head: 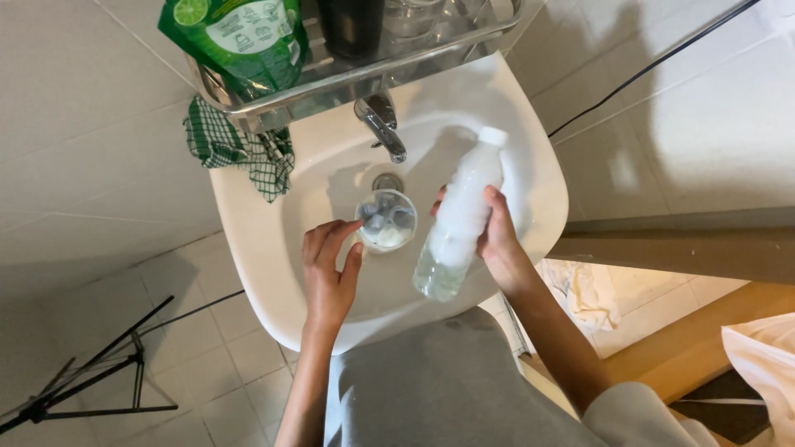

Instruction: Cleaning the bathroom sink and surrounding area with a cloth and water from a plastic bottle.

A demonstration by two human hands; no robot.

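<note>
My right hand (497, 240) grips a capped clear plastic bottle (458, 217) around its middle; the bottle is foamy white inside with some clear liquid at its lower end, and it is held tilted over the white sink basin (265, 248). My left hand (327, 269) touches the side of a small clear glass (387, 220) standing in the basin near the drain (387, 181); the glass has foam and water in it. The chrome tap (383, 126) sits just behind the glass.
A metal shelf (364, 70) above the sink carries a green refill pouch (240, 37), a dark bottle and glassware. A green checked cloth (240, 149) hangs at the sink's left. A black tripod (83, 381) lies on the tiled floor, lower left. A wooden edge runs at the right.
</note>
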